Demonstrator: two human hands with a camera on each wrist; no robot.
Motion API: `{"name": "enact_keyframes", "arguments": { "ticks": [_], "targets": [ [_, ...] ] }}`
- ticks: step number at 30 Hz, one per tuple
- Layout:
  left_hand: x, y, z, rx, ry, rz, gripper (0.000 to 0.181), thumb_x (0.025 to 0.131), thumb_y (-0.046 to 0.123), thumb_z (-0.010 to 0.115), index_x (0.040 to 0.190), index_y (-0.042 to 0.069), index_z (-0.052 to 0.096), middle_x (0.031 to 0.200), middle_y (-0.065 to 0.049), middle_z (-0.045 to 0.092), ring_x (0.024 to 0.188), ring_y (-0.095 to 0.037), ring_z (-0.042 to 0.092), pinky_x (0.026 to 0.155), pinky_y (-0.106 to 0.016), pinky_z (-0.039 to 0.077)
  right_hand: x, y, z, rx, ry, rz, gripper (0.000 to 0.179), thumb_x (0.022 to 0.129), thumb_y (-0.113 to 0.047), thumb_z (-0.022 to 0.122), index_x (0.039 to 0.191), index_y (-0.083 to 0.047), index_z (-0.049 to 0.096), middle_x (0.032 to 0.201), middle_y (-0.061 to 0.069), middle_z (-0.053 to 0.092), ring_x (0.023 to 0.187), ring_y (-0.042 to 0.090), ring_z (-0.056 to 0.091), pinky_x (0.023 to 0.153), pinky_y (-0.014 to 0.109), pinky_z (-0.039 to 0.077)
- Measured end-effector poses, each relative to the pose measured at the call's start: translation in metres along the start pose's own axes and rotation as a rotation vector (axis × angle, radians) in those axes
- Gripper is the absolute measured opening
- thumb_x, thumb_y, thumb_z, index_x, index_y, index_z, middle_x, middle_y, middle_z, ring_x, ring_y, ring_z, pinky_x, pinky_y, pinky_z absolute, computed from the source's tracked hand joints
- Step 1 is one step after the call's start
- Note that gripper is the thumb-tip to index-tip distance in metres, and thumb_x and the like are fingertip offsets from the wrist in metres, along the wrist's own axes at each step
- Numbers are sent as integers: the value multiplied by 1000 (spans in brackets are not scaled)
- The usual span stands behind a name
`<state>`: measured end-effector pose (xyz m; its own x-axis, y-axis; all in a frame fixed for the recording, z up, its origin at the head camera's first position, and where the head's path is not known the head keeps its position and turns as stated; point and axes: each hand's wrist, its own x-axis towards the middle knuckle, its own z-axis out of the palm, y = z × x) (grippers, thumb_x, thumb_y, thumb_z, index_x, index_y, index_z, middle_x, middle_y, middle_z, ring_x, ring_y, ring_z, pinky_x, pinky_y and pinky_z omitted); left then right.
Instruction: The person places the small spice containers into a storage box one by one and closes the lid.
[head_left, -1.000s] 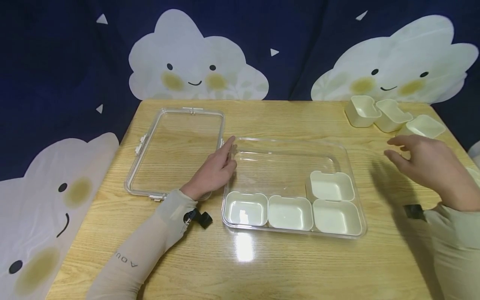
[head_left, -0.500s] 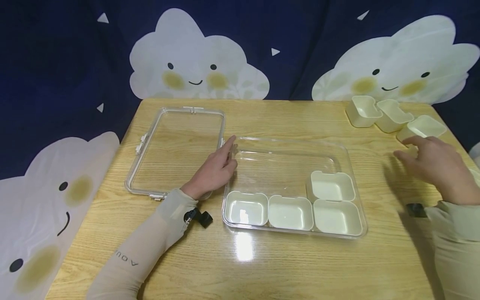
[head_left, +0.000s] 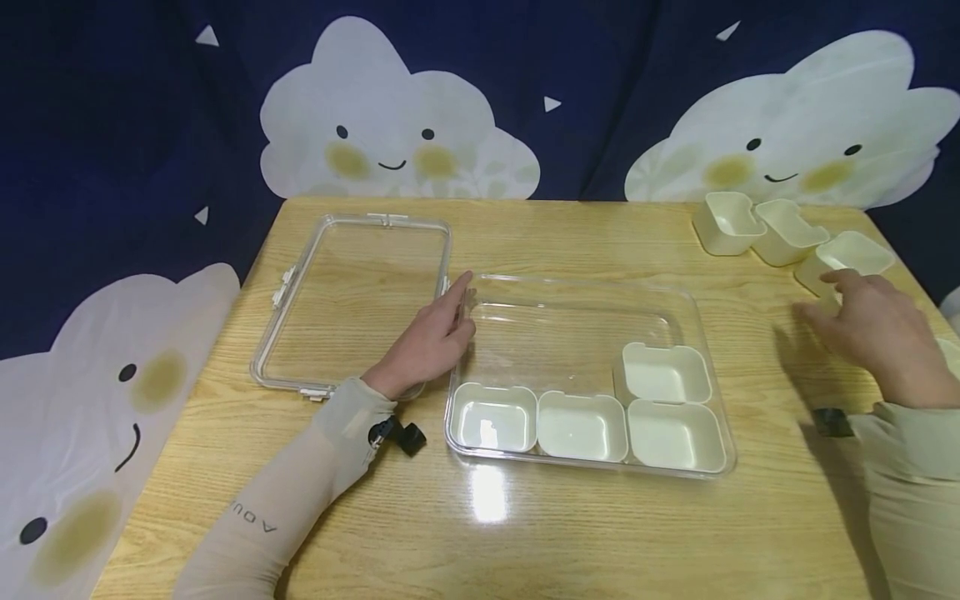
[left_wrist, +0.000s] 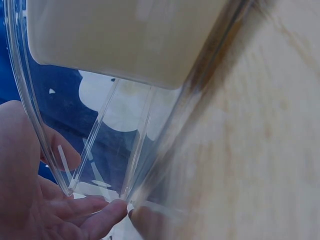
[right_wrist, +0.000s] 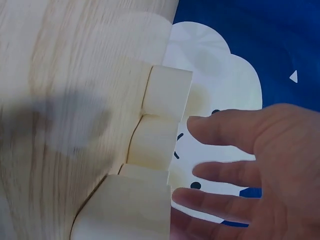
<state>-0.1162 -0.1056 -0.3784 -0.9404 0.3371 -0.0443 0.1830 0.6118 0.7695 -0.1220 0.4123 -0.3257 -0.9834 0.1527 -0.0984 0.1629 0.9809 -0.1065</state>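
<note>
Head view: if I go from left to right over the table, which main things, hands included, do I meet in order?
Clear lid with white clips, left hand, clear box, leftmost loose cup, middle loose cup, right hand.

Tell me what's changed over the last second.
The right hand moved right, to the near side of the rightmost cup in the back row; whether it touches is unclear. Unchanged: the left hand at the left wall of the clear box, the four cups inside, and the lid.
</note>
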Motion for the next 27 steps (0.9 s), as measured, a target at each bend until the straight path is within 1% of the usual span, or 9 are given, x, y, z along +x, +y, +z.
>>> {"name": "enact_keyframes", "arguments": {
  "ticks": [5,12,16,17,19,21,23,25,27],
  "targets": [
    [0,-1,0,-4,4,-2,73,102,23,43,168,15,13,165,-14,39,133,-27,47,123,-46,36,3,1,2,3,-14,35,72,102,-34,54,143,21,32,131,49,43,113,65,47,89,72,44],
    [-2,0,0,-22,6,-8,74,101,23,43,168,15,12,151,-17,48,129,-29,49,116,-46,39,6,5,3,-16,-51,40,72,103,-40,51,140,20,39,137,47,44,116,67,44,96,73,42],
    [-1,0,0,-25,4,-8,74,101,23,42,168,16,12,160,-17,44,132,-27,48,122,-46,37,6,6,5,-18,-72,62,71,102,-37,53,142,20,39,140,47,41,120,67,42,100,74,40],
    [-1,1,0,-24,5,-7,74,101,23,42,168,16,12,165,-14,38,134,-26,47,124,-46,35,6,6,5,-19,-77,66,72,102,-37,53,142,20,38,141,47,41,120,67,42,100,74,40],
    [-1,0,0,-15,5,-5,73,101,23,42,168,15,12,166,-15,38,134,-26,47,124,-47,35,6,7,5,-22,-90,75,74,102,-38,54,143,21,36,140,48,41,119,67,42,99,74,41],
    [-1,0,0,-12,6,-5,73,101,23,42,168,15,13,164,-14,40,133,-26,47,124,-47,36,6,9,5,-19,-92,69,72,101,-38,55,139,22,39,135,48,45,114,67,45,95,72,43],
    [-1,1,0,-14,6,-6,73,101,23,42,168,15,13,159,-14,43,132,-27,47,122,-46,37,6,11,6,-22,-86,52,65,100,-38,56,124,22,48,117,45,55,100,63,51,84,68,46],
    [-1,1,1,-24,2,-9,74,101,22,43,168,16,12,152,-17,48,129,-28,49,119,-46,39,7,14,6,-20,-84,33,60,99,-38,57,109,20,51,98,38,56,88,56,53,75,63,47],
    [-1,2,1,-32,1,-12,75,101,22,43,168,16,12,152,-17,48,128,-28,49,118,-46,39,7,17,8,-19,-79,10,52,97,-38,58,95,14,54,83,29,54,78,48,52,67,57,45]
  ]
}}
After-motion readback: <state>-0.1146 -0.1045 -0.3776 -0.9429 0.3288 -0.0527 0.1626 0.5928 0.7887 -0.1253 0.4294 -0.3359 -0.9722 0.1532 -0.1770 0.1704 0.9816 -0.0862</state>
